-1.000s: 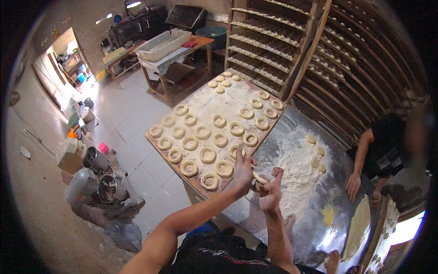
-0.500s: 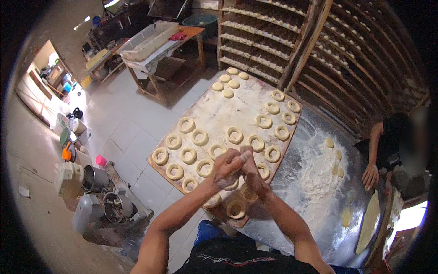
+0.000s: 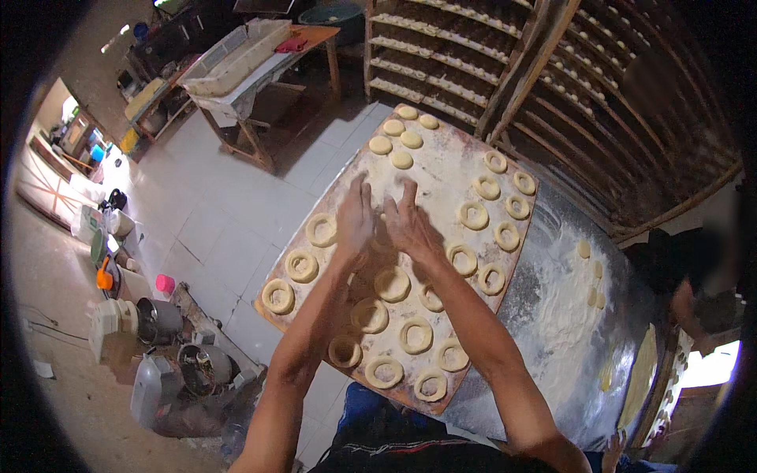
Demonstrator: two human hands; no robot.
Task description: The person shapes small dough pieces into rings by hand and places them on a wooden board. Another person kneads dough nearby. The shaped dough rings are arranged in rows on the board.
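Dough rings (image 3: 415, 320) crowd a floured wooden board (image 3: 448, 167) as your left hand (image 3: 356, 222) and right hand (image 3: 412, 225) reach out over it side by side, a narrow gap between them. Fingers (image 3: 357, 199) on both hands extend forward, loosely straightened, with nothing visibly gripped; your palms are turned away, and you cannot tell what they cover. One ring lies just left of your left hand, while others sit between your forearms (image 3: 301, 327), nearer your body than the fingertips. Just beyond the right fingertips lies a pale dough disc (image 3: 401, 161), nearest of a cluster of six. Flour (image 3: 558, 319) whitens the metal table (image 3: 552, 217) on your right.
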